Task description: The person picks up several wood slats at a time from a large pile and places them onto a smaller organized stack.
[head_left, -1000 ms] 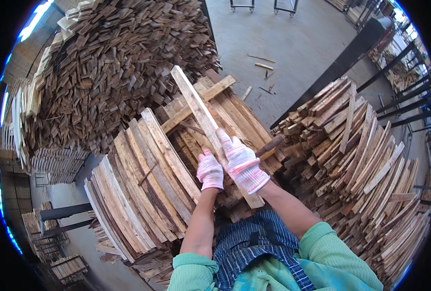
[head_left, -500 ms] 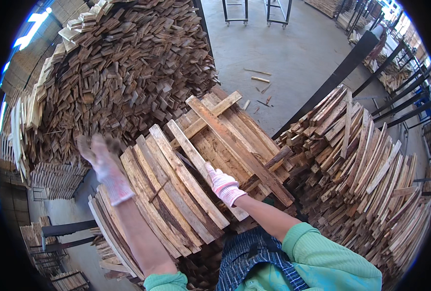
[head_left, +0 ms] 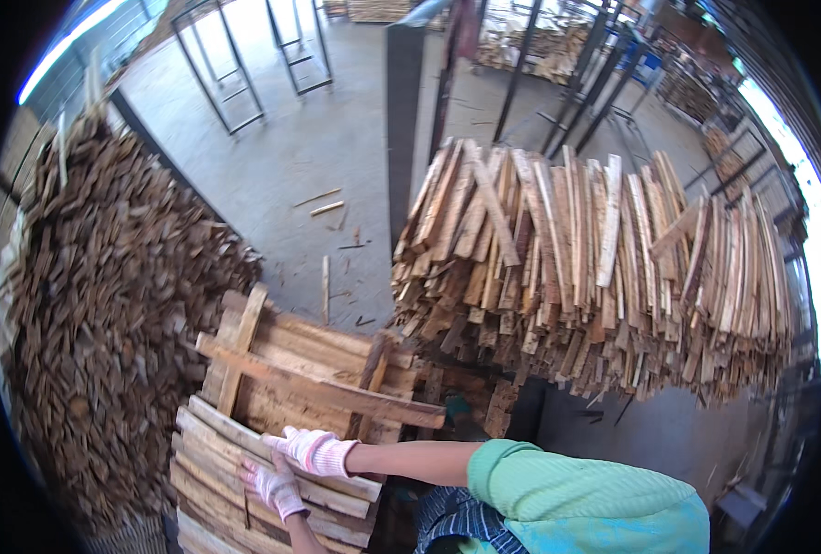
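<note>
Both of my hands wear pale pink-and-white knit gloves. My right hand (head_left: 313,451) is closed over the edge of a narrow rough wooden plank (head_left: 221,423), the outermost of a row lying side by side. Just below it, my left hand (head_left: 275,489) rests on the neighbouring planks with its fingers apart, close to a thin dark stick (head_left: 245,510). Past the row, a longer brown plank (head_left: 323,381) lies across two short crosspieces (head_left: 241,355) on a layer of boards (head_left: 290,346). The undersides of my fingers are hidden.
A tall heap of dark wood pieces (head_left: 124,323) rises at the left. To the right stands a big stack of long strips (head_left: 595,258), behind a dark metal post (head_left: 405,138). Wood scraps (head_left: 327,209) litter the grey floor; metal frames (head_left: 221,69) stand farther back.
The view has swung to the right, so the strip stack sits more central. My left hand has come from the heap side down onto the planks beside my right hand, which stays on its plank.
</note>
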The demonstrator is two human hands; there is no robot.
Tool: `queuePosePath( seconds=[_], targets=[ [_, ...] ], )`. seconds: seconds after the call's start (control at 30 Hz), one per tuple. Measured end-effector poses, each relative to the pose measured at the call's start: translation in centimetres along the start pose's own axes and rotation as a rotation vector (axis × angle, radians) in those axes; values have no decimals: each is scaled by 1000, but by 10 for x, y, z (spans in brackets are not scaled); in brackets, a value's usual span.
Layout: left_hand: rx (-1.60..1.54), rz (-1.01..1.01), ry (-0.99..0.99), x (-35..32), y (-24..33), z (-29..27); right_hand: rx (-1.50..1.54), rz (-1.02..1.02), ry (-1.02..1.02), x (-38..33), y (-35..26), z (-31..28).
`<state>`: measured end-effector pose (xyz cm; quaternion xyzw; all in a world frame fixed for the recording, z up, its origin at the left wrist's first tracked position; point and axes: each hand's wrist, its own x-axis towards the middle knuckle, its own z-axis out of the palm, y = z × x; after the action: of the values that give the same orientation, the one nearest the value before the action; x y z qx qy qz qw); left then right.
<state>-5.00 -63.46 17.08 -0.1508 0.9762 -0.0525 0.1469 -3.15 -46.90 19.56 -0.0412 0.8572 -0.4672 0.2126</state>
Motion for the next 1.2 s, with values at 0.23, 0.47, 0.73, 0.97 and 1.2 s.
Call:
queuePosePath(
  seconds=[0.23, 0.47, 0.73, 0.97, 1.2],
  targets=[
    [127, -79, 86, -10, 19, 14, -164, 225, 720, -127, 153, -205],
    [531, 409, 486, 43, -111, 79, -231, 1071, 618, -174, 406, -319],
    [-328, 500, 310, -146, 155, -106, 559, 832, 928, -176, 428, -303],
    [-1017, 840, -413, -195, 313, -35, 809, 442, 900, -270, 234, -121],
    [-1340, 564, -978, -209, 375, -24, 66, 134, -49, -317, 228, -166]
  ],
)
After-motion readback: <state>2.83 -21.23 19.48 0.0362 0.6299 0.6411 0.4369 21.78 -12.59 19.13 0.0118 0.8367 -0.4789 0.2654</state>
